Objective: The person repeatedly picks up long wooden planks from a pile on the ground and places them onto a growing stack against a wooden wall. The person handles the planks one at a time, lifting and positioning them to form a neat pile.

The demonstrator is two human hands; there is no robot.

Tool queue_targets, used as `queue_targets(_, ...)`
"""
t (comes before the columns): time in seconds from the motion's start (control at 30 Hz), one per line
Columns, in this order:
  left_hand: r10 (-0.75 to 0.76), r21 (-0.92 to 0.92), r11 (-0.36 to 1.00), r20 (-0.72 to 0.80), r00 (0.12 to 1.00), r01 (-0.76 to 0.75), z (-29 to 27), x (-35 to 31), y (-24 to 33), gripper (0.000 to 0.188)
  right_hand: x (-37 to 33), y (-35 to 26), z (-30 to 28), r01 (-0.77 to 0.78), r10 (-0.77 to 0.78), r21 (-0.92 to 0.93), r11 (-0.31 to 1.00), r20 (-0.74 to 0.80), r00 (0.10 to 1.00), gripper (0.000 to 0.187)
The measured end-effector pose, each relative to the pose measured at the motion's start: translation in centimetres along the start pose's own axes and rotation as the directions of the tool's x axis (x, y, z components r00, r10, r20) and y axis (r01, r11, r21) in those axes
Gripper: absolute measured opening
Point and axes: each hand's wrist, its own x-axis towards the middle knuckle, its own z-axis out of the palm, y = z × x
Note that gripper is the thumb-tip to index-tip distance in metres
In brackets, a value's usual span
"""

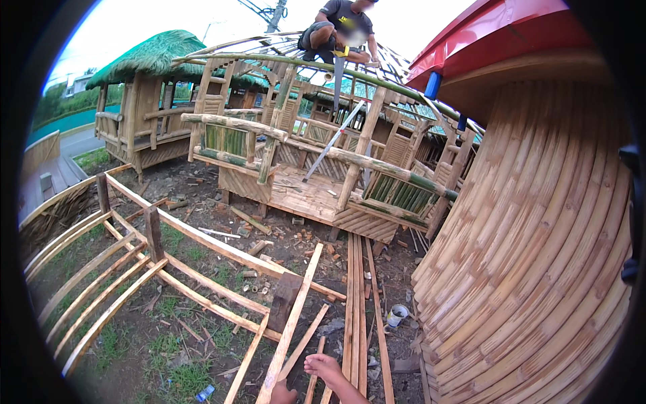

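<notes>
At the lower edge, my left hand (pixel 283 393) is cut off by the frame and closed at the side of a long pale wooden plank (pixel 294 316). That plank slants up and away past a short dark wooden post (pixel 285 301). To its right, my right hand (pixel 324 369) hovers with loosely bent fingers, apart from each other, and nothing visible in them. Beneath and beside it lie a shorter wooden strip (pixel 304 341) and several long wooden strips (pixel 356 303) running away from me along the ground.
A wooden floor frame (pixel 195 236) on posts spans the left. On the right rises a curved bamboo wall (pixel 525 236) under a red roof edge (pixel 491 34). Ahead, a person (pixel 343 34) with a handsaw (pixel 338 77) crouches atop a bamboo hut. A white bucket (pixel 397 315) stands among scraps.
</notes>
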Motion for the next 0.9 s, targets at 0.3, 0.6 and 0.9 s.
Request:
queue_targets(0.3,0.015,0.15,0.988,-0.308,0.951,0.033,-3.1,-1.5,-4.9,0.064,3.1,4.9,0.6,0.033,-0.065,-0.225,0.974,-0.138,0.988,0.07)
queue_targets(0.6,-0.326,0.285,0.888,-0.16,0.932,0.36,-4.9,-9.8,-5.3,0.079,3.0,9.7,4.7,-0.57,0.413,0.044,0.82,-0.735,0.538,0.069)
queue_targets(0.9,-0.319,0.427,0.843,-0.092,0.943,0.327,-4.3,-9.2,-6.5,0.055,4.2,12.7,9.7,-0.228,0.061,-0.432,0.873,-0.366,0.929,0.064)
